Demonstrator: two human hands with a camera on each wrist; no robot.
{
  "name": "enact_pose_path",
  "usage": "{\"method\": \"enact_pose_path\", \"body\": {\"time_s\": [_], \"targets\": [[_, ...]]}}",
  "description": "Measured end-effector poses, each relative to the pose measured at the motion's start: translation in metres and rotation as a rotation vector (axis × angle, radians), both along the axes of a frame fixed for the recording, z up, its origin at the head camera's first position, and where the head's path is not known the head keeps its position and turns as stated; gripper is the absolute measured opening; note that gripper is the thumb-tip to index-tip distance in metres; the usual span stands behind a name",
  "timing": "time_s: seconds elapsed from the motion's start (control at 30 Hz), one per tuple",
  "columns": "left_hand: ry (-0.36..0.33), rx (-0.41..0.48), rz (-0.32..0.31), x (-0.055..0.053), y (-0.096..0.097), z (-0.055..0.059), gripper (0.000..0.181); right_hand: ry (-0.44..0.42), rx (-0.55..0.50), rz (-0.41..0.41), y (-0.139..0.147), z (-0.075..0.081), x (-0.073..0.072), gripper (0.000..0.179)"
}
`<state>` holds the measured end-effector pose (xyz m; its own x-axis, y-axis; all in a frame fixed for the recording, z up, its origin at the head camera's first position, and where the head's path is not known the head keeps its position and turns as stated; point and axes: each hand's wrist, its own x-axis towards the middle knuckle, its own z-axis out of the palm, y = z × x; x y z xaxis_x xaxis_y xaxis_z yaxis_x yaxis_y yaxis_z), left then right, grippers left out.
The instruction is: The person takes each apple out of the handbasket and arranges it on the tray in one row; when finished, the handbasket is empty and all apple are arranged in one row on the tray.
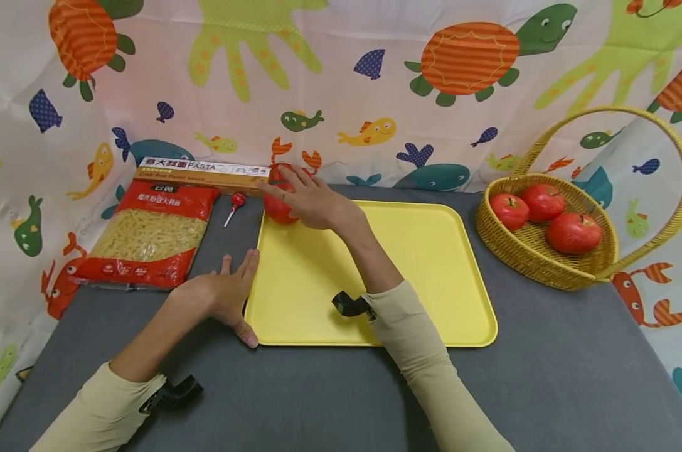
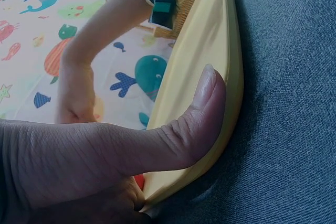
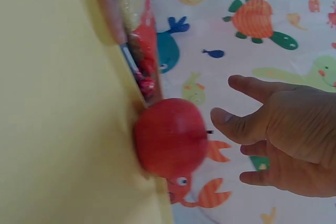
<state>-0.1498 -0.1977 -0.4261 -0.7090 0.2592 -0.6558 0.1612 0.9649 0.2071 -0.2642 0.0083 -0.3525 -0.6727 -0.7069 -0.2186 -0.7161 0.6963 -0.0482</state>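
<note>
A yellow tray (image 1: 414,270) lies on the grey table, and a red apple (image 1: 276,208) sits at its far left corner. Over that apple, partly covering it in the head view, is my right hand (image 1: 317,199) with spread fingers. In the right wrist view a gap shows between the hand (image 3: 289,135) and the apple (image 3: 172,137), whose stem faces the hand. My left hand (image 1: 223,296) lies along the tray's left edge with extended fingers. Its thumb (image 2: 205,108) touches the rim at the near left corner.
A yellow wicker basket (image 1: 535,260) with three red apples stands on the right, its tall handle arching up. Left of the tray are a red pasta bag (image 1: 151,232), a lollipop (image 1: 237,200) and a long pasta box (image 1: 205,176). A printed cloth hangs behind.
</note>
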Motion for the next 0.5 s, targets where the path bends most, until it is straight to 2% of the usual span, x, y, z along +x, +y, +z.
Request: {"method": "enact_pose_path", "body": {"time_s": [0.2,0.33,0.5], "targets": [[-0.017,0.034,0.005,0.005,0.004,0.013,0.178,0.015,-0.034,-0.025,0.026,0.014,0.005,0.093],[-0.022,0.031,0.005,0.01,0.009,0.025,0.175,0.025,-0.015,-0.051,0.05,0.022,0.007,0.088],[-0.003,0.042,-0.003,0.014,0.009,0.03,0.171,0.034,-0.043,-0.088,0.081,0.033,0.006,0.085]]}}
